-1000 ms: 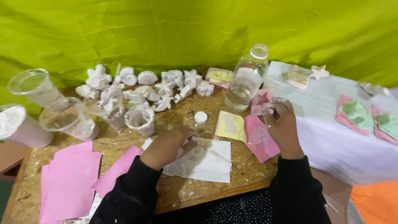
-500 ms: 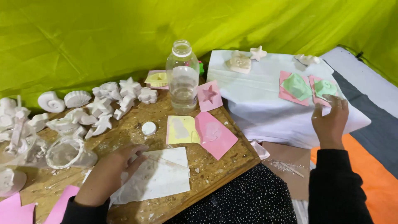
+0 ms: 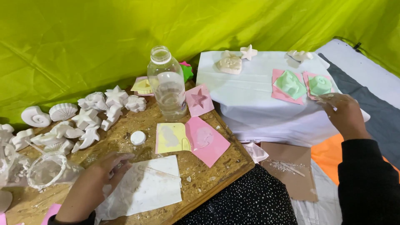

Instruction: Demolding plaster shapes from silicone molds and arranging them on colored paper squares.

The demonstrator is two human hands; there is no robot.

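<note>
At the left edge of the rough chipboard table (image 3: 216, 171), beside white plaster casts of shells and starfish (image 3: 89, 121) and a clear plastic cup (image 3: 48, 170), the left hand (image 3: 93, 183) lies palm down with fingers loosely spread on a plaster-smeared white paper sheet (image 3: 146, 187) — gripping nothing. Past the clear glass bottle (image 3: 168, 83) and the yellow and pink square sheets (image 3: 191, 138), the right hand (image 3: 343, 114) rests on the white cloth-covered surface (image 3: 250, 100), fingertips touching the pink card (image 3: 312, 89) under the green round mould (image 3: 320, 84) — whether it pinches the card I cannot tell.
</note>
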